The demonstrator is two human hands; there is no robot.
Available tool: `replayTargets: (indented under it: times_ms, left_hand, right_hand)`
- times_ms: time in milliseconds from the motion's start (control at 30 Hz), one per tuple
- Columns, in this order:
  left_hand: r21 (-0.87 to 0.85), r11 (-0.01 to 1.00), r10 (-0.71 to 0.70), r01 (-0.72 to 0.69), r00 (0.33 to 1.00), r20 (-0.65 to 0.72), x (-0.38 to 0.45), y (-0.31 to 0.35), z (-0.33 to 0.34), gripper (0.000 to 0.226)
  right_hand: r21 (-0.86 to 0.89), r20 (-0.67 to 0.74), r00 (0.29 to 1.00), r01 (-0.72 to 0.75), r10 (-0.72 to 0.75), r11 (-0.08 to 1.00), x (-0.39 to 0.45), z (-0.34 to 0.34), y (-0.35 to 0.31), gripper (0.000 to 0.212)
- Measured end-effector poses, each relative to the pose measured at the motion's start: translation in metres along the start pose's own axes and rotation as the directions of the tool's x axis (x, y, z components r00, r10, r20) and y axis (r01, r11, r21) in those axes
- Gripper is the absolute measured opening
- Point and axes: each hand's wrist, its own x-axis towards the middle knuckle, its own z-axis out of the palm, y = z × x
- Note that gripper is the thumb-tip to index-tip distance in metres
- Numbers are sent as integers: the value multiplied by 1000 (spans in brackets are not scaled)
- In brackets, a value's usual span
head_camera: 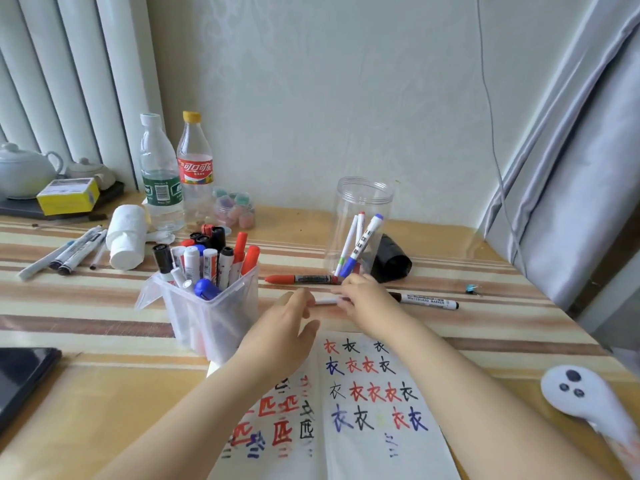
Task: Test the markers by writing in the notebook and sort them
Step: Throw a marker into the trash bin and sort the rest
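Head view: two bare forearms reach from the near edge over an open notebook (pixel 363 410) on a striped table (pixel 104 393).
Left hand (pixel 287 327): fingers loosely curled around the left end of a thin white marker (pixel 327 301); whether they actually grip it, I cannot tell.
Right hand (pixel 363 299): fingers pinched around the same white marker, which lies level between both hands just past the notebook's far edge.
Notebook pages: covered with red, blue and black handwritten characters.
Marker tub (pixel 211 306): clear plastic, left of the hands, crammed with upright red, black and blue markers.
Clear jar (pixel 363 202): far side of the right hand, holding a few markers that lean inside it.
Red marker (pixel 301 279): flat on the table, between tub and jar.
Black whiteboard marker (pixel 427 301): flat on the table, right of the right hand.
Far left: a few more markers (pixel 65 252) lie loose beside a white roll (pixel 126 237) and two bottles (pixel 176 174).
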Motion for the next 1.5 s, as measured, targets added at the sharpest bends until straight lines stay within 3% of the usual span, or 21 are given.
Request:
replayTargets:
  times_ms: [233, 267, 333, 400, 500, 600, 733, 800, 867, 933, 1000, 1033, 1100, 1133, 1233, 1367, 1433, 1500]
  left_hand:
    - [12, 1000, -21, 22, 999, -37, -17, -8, -10, 20]
    - [13, 1000, -15, 16, 999, -45, -17, -8, -11, 19]
    - [11, 1000, 1, 0, 998, -65, -18, -6, -13, 19]
    - [3, 1000, 25, -24, 996, -86, -17, 1, -13, 19]
    - [-18, 995, 93, -96, 990, -104, -20, 15, -9, 23]
    - [29, 989, 147, -146, 988, -48, -28, 24, -5, 23]
    - [106, 977, 180, -184, 982, 49, -45, 24, -2, 28]
    - [101, 974, 193, -203, 976, 102, -55, 23, -3, 27]
    - [119, 972, 183, -201, 972, 146, -63, 21, -7, 24]
    - [125, 973, 169, -193, 970, 176, -70, 20, -11, 23]
    - [127, 972, 166, -198, 960, 224, -76, 19, -14, 23]
    - [124, 970, 173, -210, 951, 258, -79, 19, -15, 23]
    - [109, 963, 200, -245, 928, 314, -84, 22, -16, 23]
    - [106, 961, 209, -256, 920, 331, -87, 24, -16, 23]
    - [100, 961, 207, -260, 906, 369, -93, 24, -19, 23]
    - [43, 968, 201, -248, 866, 458, -98, 18, -27, 21]
    - [22, 971, 200, -239, 858, 473, -99, 16, -30, 21]
    - [27, 971, 194, -237, 851, 488, -100, 16, -31, 21]
  right_hand:
    - [-126, -22, 999, -28, 26, 992, 2, -2, -12, 17]
    - [-70, -57, 997, -55, 51, 996, -1, -7, -16, 14]
    - [255, -106, 977, -154, 186, 955, -14, -22, -30, 6]
    - [622, -17, 959, -211, 283, 754, -34, -36, -48, 4]
    - [876, 100, 944, -233, 315, 422, -68, -40, -67, 7]
    - [945, 134, 916, -234, 379, 230, -96, -36, -75, 3]
    - [963, 208, 889, -260, 407, 75, -123, -30, -76, 10]
    - [956, 244, 877, -290, 413, 51, -135, -30, -77, 12]
    - [919, 260, 872, -355, 415, 170, -148, -30, -79, 18]
    - [796, 153, 908, -347, 390, 496, -161, -30, -80, 26]
    - [495, -95, 972, -142, 216, 857, -172, -31, -84, 25]
    - [274, -173, 982, -20, 70, 962, -175, -32, -88, 30]
    - [-54, -235, 960, 145, -154, 988, -173, -24, -90, 40]
    - [-138, -213, 958, 163, -190, 977, -171, -22, -93, 35]
    - [-205, -51, 968, 231, -246, 951, -173, -12, -93, 18]
    - [-335, -54, 950, 274, -308, 901, -175, -2, -85, 32]
    - [-272, -29, 953, 284, -303, 919, -177, -1, -84, 27]
    - [-199, 16, 971, 238, -239, 951, -180, -8, -88, 45]
